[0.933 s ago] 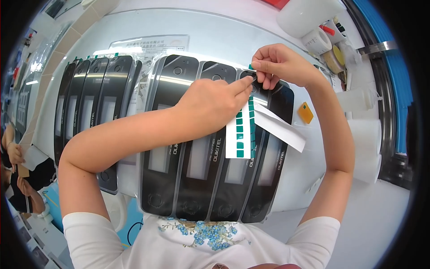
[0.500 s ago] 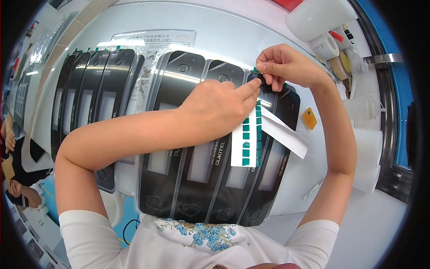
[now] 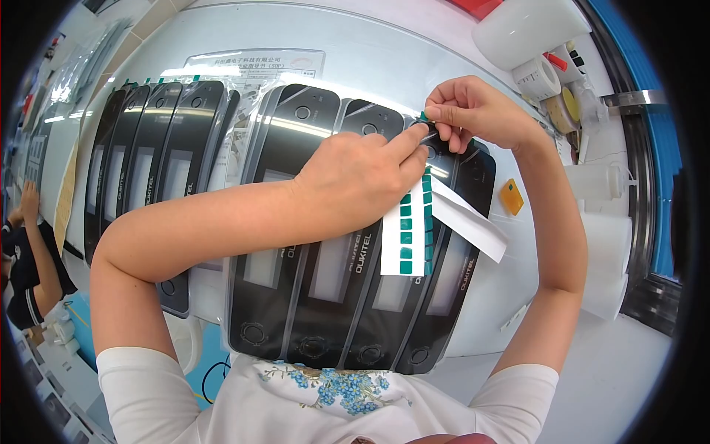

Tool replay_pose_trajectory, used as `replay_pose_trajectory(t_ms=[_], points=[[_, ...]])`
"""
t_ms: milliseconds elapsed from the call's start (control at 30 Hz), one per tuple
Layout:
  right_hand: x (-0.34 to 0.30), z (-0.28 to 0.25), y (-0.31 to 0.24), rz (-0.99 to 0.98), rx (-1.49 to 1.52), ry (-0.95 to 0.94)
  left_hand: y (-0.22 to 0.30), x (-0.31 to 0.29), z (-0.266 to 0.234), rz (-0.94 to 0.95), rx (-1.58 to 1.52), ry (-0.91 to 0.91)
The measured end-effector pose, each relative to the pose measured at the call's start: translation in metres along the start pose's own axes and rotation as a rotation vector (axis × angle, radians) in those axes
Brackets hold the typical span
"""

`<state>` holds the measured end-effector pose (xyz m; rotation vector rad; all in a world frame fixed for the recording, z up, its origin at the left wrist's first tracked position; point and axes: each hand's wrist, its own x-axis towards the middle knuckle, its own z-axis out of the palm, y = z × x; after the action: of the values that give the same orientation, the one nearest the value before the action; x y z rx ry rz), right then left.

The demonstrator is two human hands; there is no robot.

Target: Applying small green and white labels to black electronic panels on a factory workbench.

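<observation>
My left hand [image 3: 362, 177] is closed, its index finger stretched to the top edge of a black phone-shaped film panel [image 3: 392, 285]. Out from under that hand comes a white backing sheet [image 3: 390, 248] with rows of small green square stickers, gripped by the curled fingers. My right hand [image 3: 473, 111] pinches a small green tab [image 3: 423, 116] at the same panel's top edge, thumb against index finger. Several such black panels lie side by side in front of me, overlapping in clear film. The exact contact between fingertips and tab is partly hidden.
More black panels [image 3: 196, 129] with green tabs fan out at the left. A yellow piece [image 3: 511, 196] lies right of my panels. White rolls [image 3: 536, 78] and a tape roll [image 3: 562, 107] stand at the far right. A co-worker's arm [image 3: 41, 259] shows at the left edge.
My left index finger has moved slightly up toward the tab. My right hand has shifted slightly down. The co-worker at the left has reached farther forward.
</observation>
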<state>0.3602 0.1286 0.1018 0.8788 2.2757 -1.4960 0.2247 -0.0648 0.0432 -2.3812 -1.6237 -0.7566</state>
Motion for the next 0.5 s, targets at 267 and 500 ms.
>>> replay_pose_trajectory(t_ms=[267, 500], points=[[-0.005, 0.008, -0.011, 0.018, -0.059, 0.064, -0.002, 0.002, -0.006, -0.020, -0.019, -0.137], [-0.034, 0.014, -0.011, -0.116, 0.252, 0.058, -0.010, 0.002, -0.025, -0.430, -0.771, -0.001]])
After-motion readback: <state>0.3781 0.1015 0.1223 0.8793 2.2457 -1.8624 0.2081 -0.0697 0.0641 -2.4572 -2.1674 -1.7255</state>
